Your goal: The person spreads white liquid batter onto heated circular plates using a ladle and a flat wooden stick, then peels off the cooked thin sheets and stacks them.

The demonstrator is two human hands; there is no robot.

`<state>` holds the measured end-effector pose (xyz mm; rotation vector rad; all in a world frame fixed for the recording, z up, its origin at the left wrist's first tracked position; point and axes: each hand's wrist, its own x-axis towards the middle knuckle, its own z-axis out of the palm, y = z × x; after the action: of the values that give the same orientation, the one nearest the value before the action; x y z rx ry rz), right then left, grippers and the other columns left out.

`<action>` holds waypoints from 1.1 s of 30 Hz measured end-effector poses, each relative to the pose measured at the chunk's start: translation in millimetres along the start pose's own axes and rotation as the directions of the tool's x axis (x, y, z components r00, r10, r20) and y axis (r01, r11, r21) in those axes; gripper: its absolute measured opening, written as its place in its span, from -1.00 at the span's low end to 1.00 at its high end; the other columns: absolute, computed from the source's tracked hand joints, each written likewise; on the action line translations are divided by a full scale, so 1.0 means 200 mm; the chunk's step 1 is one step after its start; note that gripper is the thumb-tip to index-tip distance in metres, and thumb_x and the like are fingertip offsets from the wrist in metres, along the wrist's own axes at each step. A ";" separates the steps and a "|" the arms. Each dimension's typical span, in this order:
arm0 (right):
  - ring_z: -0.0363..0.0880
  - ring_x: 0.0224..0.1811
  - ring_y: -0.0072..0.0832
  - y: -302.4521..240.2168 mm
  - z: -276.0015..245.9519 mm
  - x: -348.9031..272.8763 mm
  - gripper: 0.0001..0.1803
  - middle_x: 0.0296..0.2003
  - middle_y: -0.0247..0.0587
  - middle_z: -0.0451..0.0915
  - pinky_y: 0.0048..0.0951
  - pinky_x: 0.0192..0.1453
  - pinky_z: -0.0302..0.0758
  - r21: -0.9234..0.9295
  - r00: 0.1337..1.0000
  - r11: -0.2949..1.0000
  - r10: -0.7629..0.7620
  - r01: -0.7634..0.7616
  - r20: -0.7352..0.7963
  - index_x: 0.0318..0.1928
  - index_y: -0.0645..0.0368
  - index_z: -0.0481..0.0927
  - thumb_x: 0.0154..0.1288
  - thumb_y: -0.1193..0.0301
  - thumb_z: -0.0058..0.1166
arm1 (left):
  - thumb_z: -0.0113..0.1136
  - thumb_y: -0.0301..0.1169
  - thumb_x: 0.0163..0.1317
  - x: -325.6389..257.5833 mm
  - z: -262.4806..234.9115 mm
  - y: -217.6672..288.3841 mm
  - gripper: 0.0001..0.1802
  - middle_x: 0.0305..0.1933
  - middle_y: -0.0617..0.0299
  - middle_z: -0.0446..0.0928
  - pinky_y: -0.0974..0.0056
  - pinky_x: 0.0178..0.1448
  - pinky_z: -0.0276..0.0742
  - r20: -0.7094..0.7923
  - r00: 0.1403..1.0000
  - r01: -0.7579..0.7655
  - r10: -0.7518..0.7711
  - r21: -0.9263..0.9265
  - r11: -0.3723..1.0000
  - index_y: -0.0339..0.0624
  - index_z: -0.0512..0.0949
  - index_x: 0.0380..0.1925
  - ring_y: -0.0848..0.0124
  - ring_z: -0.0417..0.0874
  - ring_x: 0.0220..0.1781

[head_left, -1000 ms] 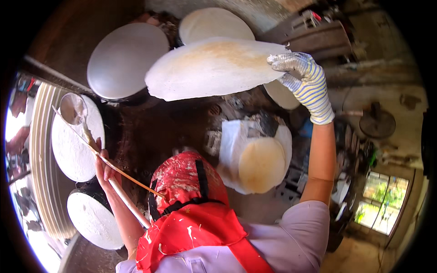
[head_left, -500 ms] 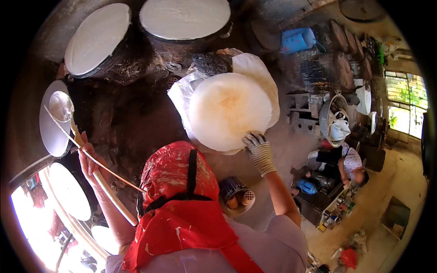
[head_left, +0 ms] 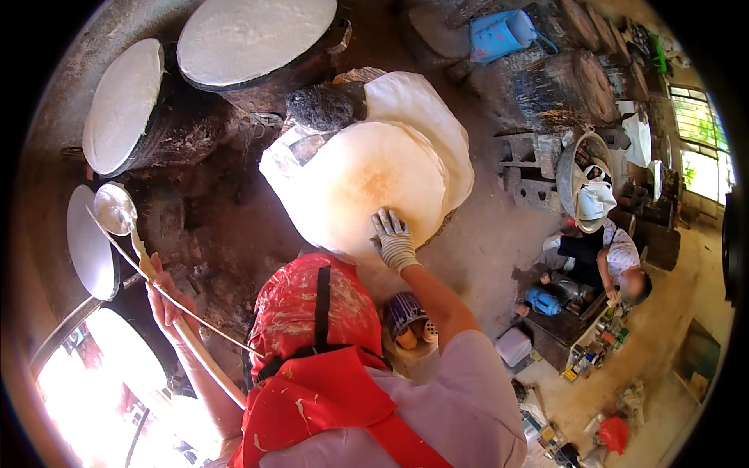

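If pushed too strongly with the gloved right hand (head_left: pixel 394 238), could slide or crease at the top of the stack of pale round sheets (head_left: pixel 367 187), because of lying unevenly, with edges out of line, in the middle, just beyond the red hood (head_left: pixel 316 304). Rests there with fingers spread, palm down, gripping nothing. Holds in the bare left hand (head_left: pixel 165 300), with fingers curled round the handle, a ladle (head_left: pixel 115 209) and, apparently, also a thin stick (head_left: pixel 187 308). Could drip from the ladle if tilted without attention, or poke the hood, because of the stick's end so near to it. To count carefully: one ladle; one stick; one stack, with layers impossible to number; four round griddles (head_left: pixel 256 39) clearly visible, perhaps more in the glare at lower left; one black clump (head_left: pixel 320 108) beside the stack; one blue jug (head_left: pixel 491 37); one metal basin (head_left: pixel 568 175); one purple bucket (head_left: pixel 399 308); one co-worker (head_left: pixel 622 249), well apart at right.
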<state>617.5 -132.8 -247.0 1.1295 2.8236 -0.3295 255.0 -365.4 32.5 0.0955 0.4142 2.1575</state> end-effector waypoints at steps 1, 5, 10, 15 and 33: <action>0.08 0.35 -0.22 0.01 0.01 -0.01 -0.31 0.37 -0.27 0.05 -0.03 0.26 0.14 -0.010 1.000 1.000 0.004 -0.004 0.001 0.32 -0.06 0.17 0.19 0.07 -0.02 | -0.23 -0.39 0.41 0.00 -0.01 -0.01 -0.50 -0.20 0.09 0.47 0.54 -0.65 0.40 -0.009 1.000 -0.001 0.001 -0.001 1.000 -0.34 -0.01 0.28 0.63 0.34 -0.75; 0.05 0.36 -0.18 0.11 -0.04 0.04 -0.30 0.37 -0.25 0.04 -0.01 0.28 0.10 0.008 0.998 1.000 -0.021 0.020 0.053 0.32 -0.05 0.16 0.19 0.08 -0.01 | -0.23 -0.40 0.41 -0.02 -0.08 -0.03 -0.49 -0.18 0.08 0.46 0.54 -0.65 0.39 -0.004 1.000 -0.027 0.027 -0.054 0.998 -0.33 -0.02 0.29 0.64 0.33 -0.75; 0.08 0.33 -0.13 -0.20 -0.12 0.21 -0.29 0.33 -0.07 0.08 -0.02 0.27 0.12 0.061 0.999 0.998 -0.018 0.021 -0.048 0.30 0.06 0.18 0.18 0.10 0.01 | -0.20 -0.40 0.39 -0.23 -0.27 0.18 -0.47 -0.20 0.15 0.46 0.54 -0.69 0.35 -0.098 0.984 -0.157 0.151 -0.058 0.986 -0.29 -0.03 0.30 0.66 0.32 -0.76; 0.33 0.18 -0.31 -1.18 -0.49 0.43 -0.38 0.15 -0.02 0.35 -0.32 0.20 0.30 0.958 0.970 0.288 -0.233 -0.004 0.074 0.25 0.25 0.21 0.28 0.22 0.04 | -0.02 -0.48 0.27 -0.42 -0.53 0.22 -0.45 -0.25 0.12 0.52 0.60 -0.82 0.13 -0.386 0.881 -0.268 0.272 0.067 0.961 -0.22 0.11 0.26 0.71 0.19 -0.84; 0.58 -0.54 -0.18 -2.30 -0.40 -0.81 -0.67 -0.50 -0.04 0.59 -0.21 -0.41 0.49 0.251 -0.391 -0.323 -0.510 0.912 0.766 -0.02 0.22 0.46 0.31 0.31 -0.15 | -0.07 -0.18 0.29 -2.34 -1.52 -1.29 -0.65 -0.66 0.23 0.41 0.37 -0.71 0.31 -0.880 -0.435 -0.418 0.189 0.383 0.824 -0.27 0.50 -0.27 0.50 0.37 -0.79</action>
<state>417.4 -546.9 -66.0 -1.4844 1.8764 0.1545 663.5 -683.3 -298.7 -2.2877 1.3038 2.1974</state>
